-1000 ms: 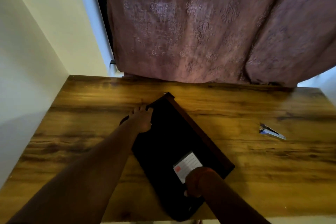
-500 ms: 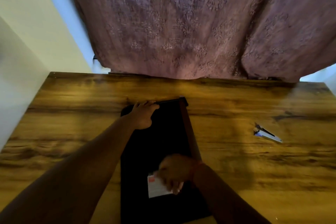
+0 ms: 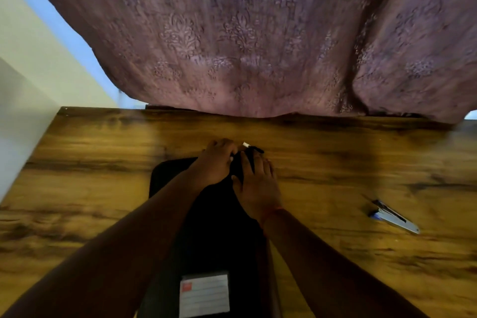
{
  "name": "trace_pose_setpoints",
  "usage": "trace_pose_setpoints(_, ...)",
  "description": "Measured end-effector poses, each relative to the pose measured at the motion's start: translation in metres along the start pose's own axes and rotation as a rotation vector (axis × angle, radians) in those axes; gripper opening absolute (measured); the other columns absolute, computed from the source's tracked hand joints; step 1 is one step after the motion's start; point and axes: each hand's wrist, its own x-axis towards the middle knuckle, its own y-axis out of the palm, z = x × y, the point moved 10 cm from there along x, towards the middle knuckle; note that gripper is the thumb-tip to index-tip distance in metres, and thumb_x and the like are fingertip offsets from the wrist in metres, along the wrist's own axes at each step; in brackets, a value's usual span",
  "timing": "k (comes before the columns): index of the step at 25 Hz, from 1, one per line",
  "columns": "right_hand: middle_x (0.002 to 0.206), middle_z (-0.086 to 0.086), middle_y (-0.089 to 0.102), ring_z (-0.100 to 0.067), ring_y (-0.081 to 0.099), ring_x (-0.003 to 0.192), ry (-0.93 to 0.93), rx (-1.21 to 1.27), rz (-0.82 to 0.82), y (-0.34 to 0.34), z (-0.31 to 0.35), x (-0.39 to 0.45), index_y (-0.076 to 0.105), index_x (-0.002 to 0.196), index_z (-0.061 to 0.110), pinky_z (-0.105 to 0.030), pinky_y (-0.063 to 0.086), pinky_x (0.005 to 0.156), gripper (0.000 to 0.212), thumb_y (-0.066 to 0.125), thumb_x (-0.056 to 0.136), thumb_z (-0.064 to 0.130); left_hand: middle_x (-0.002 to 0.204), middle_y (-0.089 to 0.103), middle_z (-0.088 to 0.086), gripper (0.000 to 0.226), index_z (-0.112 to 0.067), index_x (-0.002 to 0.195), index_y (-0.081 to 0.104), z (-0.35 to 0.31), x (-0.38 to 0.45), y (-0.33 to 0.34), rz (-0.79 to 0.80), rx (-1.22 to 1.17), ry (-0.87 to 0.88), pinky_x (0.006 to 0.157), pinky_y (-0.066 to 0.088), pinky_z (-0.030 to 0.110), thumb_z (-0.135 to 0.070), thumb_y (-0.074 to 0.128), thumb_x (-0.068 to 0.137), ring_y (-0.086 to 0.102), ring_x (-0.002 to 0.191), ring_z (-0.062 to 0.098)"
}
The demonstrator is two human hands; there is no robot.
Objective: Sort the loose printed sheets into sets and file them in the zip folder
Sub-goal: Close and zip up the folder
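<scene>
Hands at far end of flat black zip folder (image 3: pixel 211 235): left hand (image 3: pixel 215 162) fingers curled on it, right hand (image 3: pixel 258 183) fingers pinching its edge (blurred).

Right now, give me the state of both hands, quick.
Left hand: fingers curled on the far corner of the zip folder, gripping it.
Right hand: at the same corner; grip cannot be told.

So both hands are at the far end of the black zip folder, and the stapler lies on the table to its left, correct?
Not quite. The head view shows the stapler on the table to the right of the black zip folder. The left hand and right hand are indeed at its far end.
</scene>
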Motion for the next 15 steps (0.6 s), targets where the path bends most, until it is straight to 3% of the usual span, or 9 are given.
trace_pose_setpoints(3, 0.144, -0.018, 0.039, -0.039, 0.038, 0.131, 0.016, 0.042, -0.074, -0.009, -0.006, -0.003, 0.033, 0.149, 0.023, -0.050, 0.030, 0.113, 0.060, 0.029, 0.097, 0.053, 0.145, 0.039, 0.003, 0.051, -0.027, 0.139, 0.050, -0.016, 0.034, 0.007, 0.035, 0.013, 0.112, 0.102, 0.045, 0.037, -0.003, 0.050, 0.094, 0.049, 0.123, 0.021)
trace_pose_setpoints(5, 0.142, -0.017, 0.040, -0.037, 0.038, 0.130, 0.027, 0.071, -0.096, -0.011, -0.008, -0.006, 0.036, 0.146, 0.023, -0.049, 0.033, 0.111, 0.059, 0.035, 0.096, 0.052, 0.143, 0.043, 0.003, 0.042, -0.029, 0.129, 0.059, -0.020, 0.051, 0.010, 0.094, 0.017, 0.121, 0.097, 0.046, 0.030, -0.009, 0.057, 0.092, 0.056, 0.112, 0.014)
trace_pose_setpoints(7, 0.143, -0.014, 0.037, -0.032, 0.039, 0.129, 0.064, 0.143, -0.114, -0.011, -0.014, -0.005, 0.035, 0.146, 0.020, -0.045, 0.037, 0.108, 0.060, 0.040, 0.094, 0.051, 0.111, 0.063, 0.002, 0.016, -0.030, 0.095, 0.064, -0.027, 0.058, 0.005, 0.052, 0.085, 0.200, 0.086, 0.047, 0.039, -0.028, 0.068, 0.080, 0.061, 0.090, 0.016)
trace_pose_setpoints(9, 0.147, -0.012, 0.035, -0.030, 0.041, 0.129, 0.142, 0.229, -0.164, -0.013, -0.026, 0.003, 0.033, 0.147, 0.016, -0.043, 0.041, 0.104, 0.061, 0.043, 0.095, 0.045, 0.082, 0.062, 0.000, 0.014, -0.028, 0.078, 0.058, -0.024, 0.066, 0.004, 0.017, 0.017, 0.215, 0.080, 0.045, 0.047, -0.034, 0.069, 0.072, 0.058, 0.080, 0.021)
trace_pose_setpoints(11, 0.147, -0.008, 0.041, -0.026, 0.047, 0.125, 0.174, 0.234, -0.208, -0.018, -0.036, 0.017, 0.038, 0.146, 0.016, -0.041, 0.043, 0.097, 0.057, 0.041, 0.095, 0.041, 0.096, 0.062, 0.003, 0.011, -0.030, 0.089, 0.063, -0.022, 0.064, 0.004, 0.001, 0.117, 0.245, 0.085, 0.044, 0.046, -0.031, 0.065, 0.079, 0.059, 0.092, 0.023)
trace_pose_setpoints(13, 0.139, 0.001, 0.049, -0.020, 0.054, 0.117, 0.125, 0.178, -0.205, -0.020, -0.037, 0.031, 0.048, 0.138, 0.023, -0.039, 0.044, 0.091, 0.052, 0.036, 0.093, 0.043, 0.123, 0.054, 0.007, 0.020, -0.025, 0.107, 0.065, -0.024, 0.059, 0.009, 0.033, 0.150, 0.260, 0.081, 0.039, 0.026, -0.025, 0.062, 0.087, 0.057, 0.108, 0.025)
trace_pose_setpoints(15, 0.127, 0.006, 0.054, -0.017, 0.057, 0.108, 0.081, 0.162, -0.208, -0.021, -0.034, 0.036, 0.055, 0.128, 0.025, -0.039, 0.045, 0.087, 0.045, 0.035, 0.092, 0.044, 0.124, 0.055, 0.005, 0.024, -0.023, 0.108, 0.067, -0.022, 0.057, 0.004, -0.026, 0.094, 0.275, 0.078, 0.033, 0.019, -0.024, 0.066, 0.085, 0.058, 0.108, 0.023)
